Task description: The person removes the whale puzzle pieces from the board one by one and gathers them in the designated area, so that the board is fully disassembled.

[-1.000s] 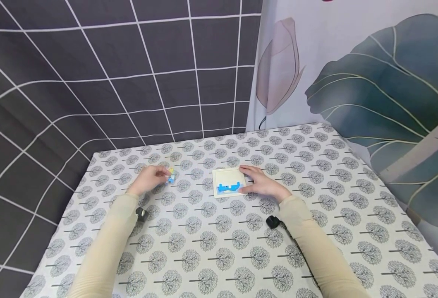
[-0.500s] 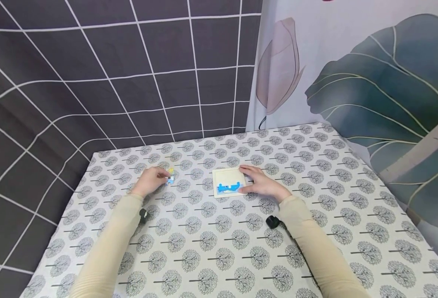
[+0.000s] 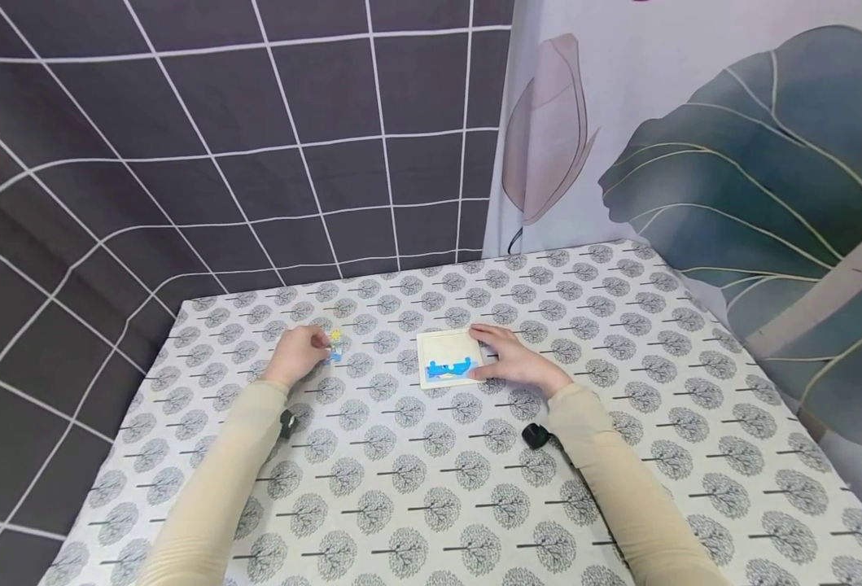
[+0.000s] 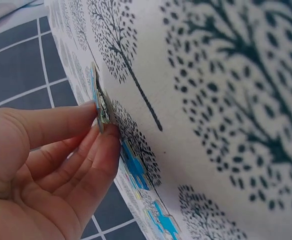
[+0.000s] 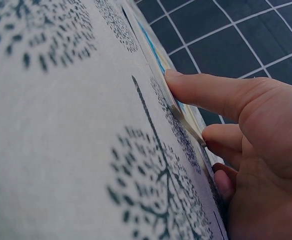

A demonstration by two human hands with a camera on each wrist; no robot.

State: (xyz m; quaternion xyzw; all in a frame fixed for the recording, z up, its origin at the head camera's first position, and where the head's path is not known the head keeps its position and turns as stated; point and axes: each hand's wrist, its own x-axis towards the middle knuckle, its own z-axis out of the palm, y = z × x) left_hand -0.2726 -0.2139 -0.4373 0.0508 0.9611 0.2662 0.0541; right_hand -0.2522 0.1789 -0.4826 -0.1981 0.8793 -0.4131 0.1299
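Observation:
My left hand (image 3: 295, 355) is at the left of the table, its thumb and index finger pinching a thin jigsaw piece (image 4: 95, 92) by its edge. The piece stands tilted close over the cloth. Beside the fingertips lie loose pieces, among them a yellow one (image 3: 336, 334) and a blue one (image 3: 336, 356); the left wrist view shows a blue piece (image 4: 134, 167) and another blue piece (image 4: 164, 220). My right hand (image 3: 513, 360) grips the right edge of a cream puzzle tray (image 3: 441, 345), thumb at the near side. Blue joined pieces (image 3: 451, 369) fill the tray's near part.
A cloth with tree prints (image 3: 409, 472) covers the table. Behind it hangs a dark grid-patterned curtain (image 3: 255, 122), with a leaf-printed curtain (image 3: 753, 203) to the right. A black wrist camera (image 3: 536, 436) sits below the right wrist.
My left hand has shifted slightly, and its fingertips have drawn a little left, showing more of the pieces beside them. The right hand and tray have stayed in place.

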